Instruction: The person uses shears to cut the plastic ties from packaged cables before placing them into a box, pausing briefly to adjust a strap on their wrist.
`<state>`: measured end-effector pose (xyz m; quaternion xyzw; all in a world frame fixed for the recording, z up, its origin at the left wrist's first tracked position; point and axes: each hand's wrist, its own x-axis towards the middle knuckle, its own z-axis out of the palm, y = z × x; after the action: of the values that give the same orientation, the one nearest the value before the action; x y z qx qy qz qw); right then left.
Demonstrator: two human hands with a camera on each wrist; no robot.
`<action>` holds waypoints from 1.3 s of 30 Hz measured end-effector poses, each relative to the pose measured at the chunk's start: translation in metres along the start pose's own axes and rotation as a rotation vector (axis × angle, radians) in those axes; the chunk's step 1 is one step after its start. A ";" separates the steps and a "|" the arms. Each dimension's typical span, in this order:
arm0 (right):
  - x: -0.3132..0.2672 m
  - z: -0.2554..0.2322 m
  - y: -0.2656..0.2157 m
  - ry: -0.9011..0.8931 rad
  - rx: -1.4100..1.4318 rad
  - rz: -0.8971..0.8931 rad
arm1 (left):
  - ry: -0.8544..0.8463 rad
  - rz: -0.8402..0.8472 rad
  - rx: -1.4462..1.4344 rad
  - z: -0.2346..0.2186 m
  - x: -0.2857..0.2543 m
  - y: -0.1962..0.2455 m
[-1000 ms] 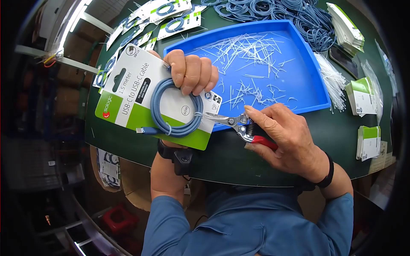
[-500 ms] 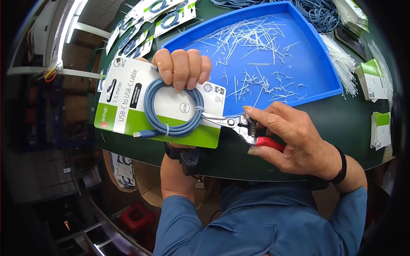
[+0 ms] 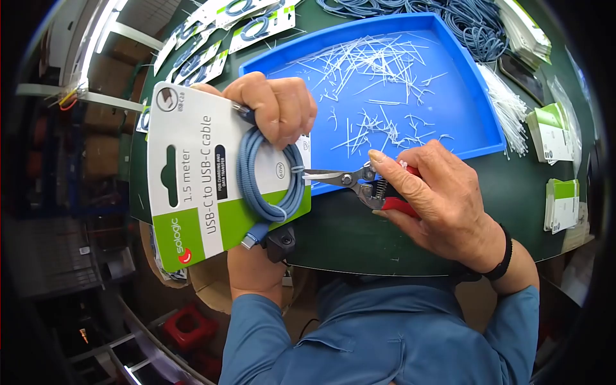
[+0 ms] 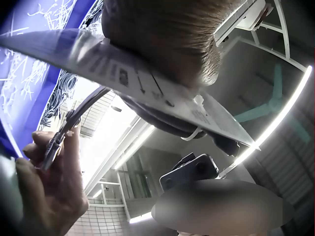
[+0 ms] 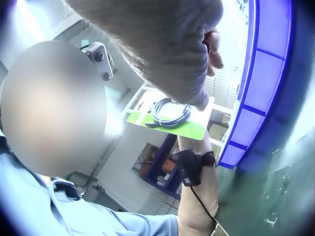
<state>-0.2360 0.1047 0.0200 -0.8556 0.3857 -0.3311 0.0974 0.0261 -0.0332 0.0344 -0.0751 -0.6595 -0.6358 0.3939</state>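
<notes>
In the head view the left hand grips the upper edge of a white and green card, fingers curled over its front. A coiled blue cable lies against the card, bound by white ties, its plug hanging low. The right hand holds red-handled cutters, blades at the tie on the coil's right side. In the left wrist view the card is seen from its edge, with the right hand and cutters beyond. The right wrist view shows the card past the right hand.
A blue tray with scattered white tie pieces lies behind the hands. Carded cables are at the back left, loose blue cables at the back right. White ties and card stacks line the right side of the green table.
The left hand has turned and tilted the card, bringing its left side lower and nearer the camera. The cutters have moved from beside the coil to its right-hand tie.
</notes>
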 end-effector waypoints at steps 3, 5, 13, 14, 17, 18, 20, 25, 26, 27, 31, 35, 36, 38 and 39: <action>-0.001 0.001 0.002 -0.006 -0.040 -0.003 | 0.032 -0.029 -0.031 0.003 -0.001 -0.005; -0.001 0.000 0.002 -0.014 -0.039 -0.003 | 0.055 -0.060 -0.045 0.004 -0.002 -0.007; 0.002 -0.019 -0.009 -0.139 -0.121 0.058 | 0.364 -0.071 0.275 0.034 -0.004 -0.028; 0.002 -0.022 -0.011 -0.158 -0.169 0.059 | 0.363 -0.075 0.270 0.037 -0.003 -0.028; 0.010 -0.033 -0.021 -0.187 -0.269 0.048 | 0.357 -0.188 0.413 0.043 0.004 -0.025; 0.015 -0.038 -0.024 -0.202 -0.322 0.031 | 0.351 -0.186 0.412 0.044 0.005 -0.025; 0.020 -0.045 -0.030 -0.215 -0.383 0.013 | 0.369 -0.139 0.422 0.044 0.003 -0.028; 0.027 -0.054 -0.035 -0.318 -0.519 -0.033 | 0.389 -0.036 0.398 0.045 0.002 -0.040; 0.027 -0.055 -0.033 -0.334 -0.546 -0.048 | 0.388 -0.037 0.399 0.046 0.001 -0.040; 0.026 -0.056 -0.032 -0.350 -0.573 -0.061 | 0.385 -0.056 0.366 0.046 0.001 -0.040; 0.017 -0.058 -0.022 -0.360 -0.477 -0.036 | 0.335 -0.021 0.234 0.034 0.000 -0.042; 0.006 -0.038 0.003 -0.274 -0.154 0.072 | 0.281 0.129 0.042 0.021 0.000 -0.036; 0.005 -0.029 0.008 -0.278 -0.163 0.066 | 0.307 0.125 -0.029 0.023 0.000 -0.034; 0.005 -0.007 0.017 -0.044 0.142 0.179 | 0.332 0.124 -0.106 0.025 -0.001 -0.033; 0.005 0.001 0.018 0.078 0.293 0.238 | 0.342 0.122 -0.160 0.025 -0.001 -0.033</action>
<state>-0.2440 0.0892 0.0144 -0.7673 0.4352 -0.4028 0.2443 -0.0034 -0.0163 0.0106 -0.0369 -0.5244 -0.6648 0.5307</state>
